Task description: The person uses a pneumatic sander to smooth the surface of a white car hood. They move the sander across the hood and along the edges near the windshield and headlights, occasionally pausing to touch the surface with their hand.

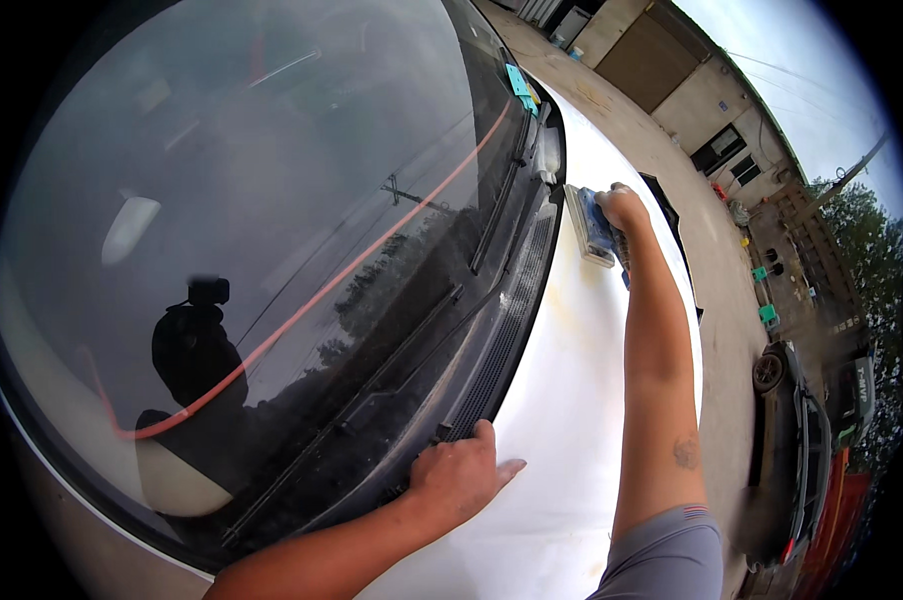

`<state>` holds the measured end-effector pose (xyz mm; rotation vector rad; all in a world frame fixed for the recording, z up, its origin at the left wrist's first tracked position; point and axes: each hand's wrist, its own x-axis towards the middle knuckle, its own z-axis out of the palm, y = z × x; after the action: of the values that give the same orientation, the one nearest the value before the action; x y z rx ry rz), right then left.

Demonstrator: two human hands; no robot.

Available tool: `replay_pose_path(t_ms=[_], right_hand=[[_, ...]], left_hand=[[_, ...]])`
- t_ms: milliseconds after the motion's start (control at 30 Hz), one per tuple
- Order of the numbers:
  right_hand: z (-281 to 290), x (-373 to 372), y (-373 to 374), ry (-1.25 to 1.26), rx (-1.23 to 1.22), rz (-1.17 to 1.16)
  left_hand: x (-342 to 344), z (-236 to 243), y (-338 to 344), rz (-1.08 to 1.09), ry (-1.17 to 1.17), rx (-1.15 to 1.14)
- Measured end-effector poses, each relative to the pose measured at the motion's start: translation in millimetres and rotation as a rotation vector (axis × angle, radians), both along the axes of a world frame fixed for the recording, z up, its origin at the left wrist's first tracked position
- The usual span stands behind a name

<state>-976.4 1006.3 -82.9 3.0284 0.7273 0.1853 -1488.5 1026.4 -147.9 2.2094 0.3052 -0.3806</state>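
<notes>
A white car hood (542, 440) runs along the base of the windshield (272, 130). On its far part, near the rear edge, my right hand (624, 208) is closed over a blue sander (594, 222) with a pale rectangular pad. The pad lies against the hood beside faint yellowish patches. My forearm hides part of the tool. Nearer to me, my left hand (460, 470) is curled at the hood's rear edge beside the black cowl grille (507, 335). Its thumb points out over the white paint, and its other fingers are partly hidden.
Wiper arms (492, 225) lie along the lower windshield. A turquoise piece (520, 88) sits at the glass's far corner. Beyond the hood are a concrete yard (727, 300), a building (712, 90), green stools (768, 314) and a parked dark car (807, 440).
</notes>
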Motion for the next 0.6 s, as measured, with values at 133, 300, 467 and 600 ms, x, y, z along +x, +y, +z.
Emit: replay_pose_path(t_ms=[133, 300, 467, 600], right_hand=[[-2, -48, 6, 0.013, 0.009, 0.052], [4, -130, -11, 0.025, 0.069, 0.070], [-11, -114, 1, 0.022, 0.070, 0.108], [-21, -44, 18, -0.035, 0.045, 0.093]], left_hand=[[-20, 2, 7, 0.033, -0.007, -0.018], [-27, -1, 3, 0.065, -0.075, -0.004], [-22, -11, 4, 0.094, -0.052, 0.009], [-11, -14, 11, 0.058, 0.006, -0.031]])
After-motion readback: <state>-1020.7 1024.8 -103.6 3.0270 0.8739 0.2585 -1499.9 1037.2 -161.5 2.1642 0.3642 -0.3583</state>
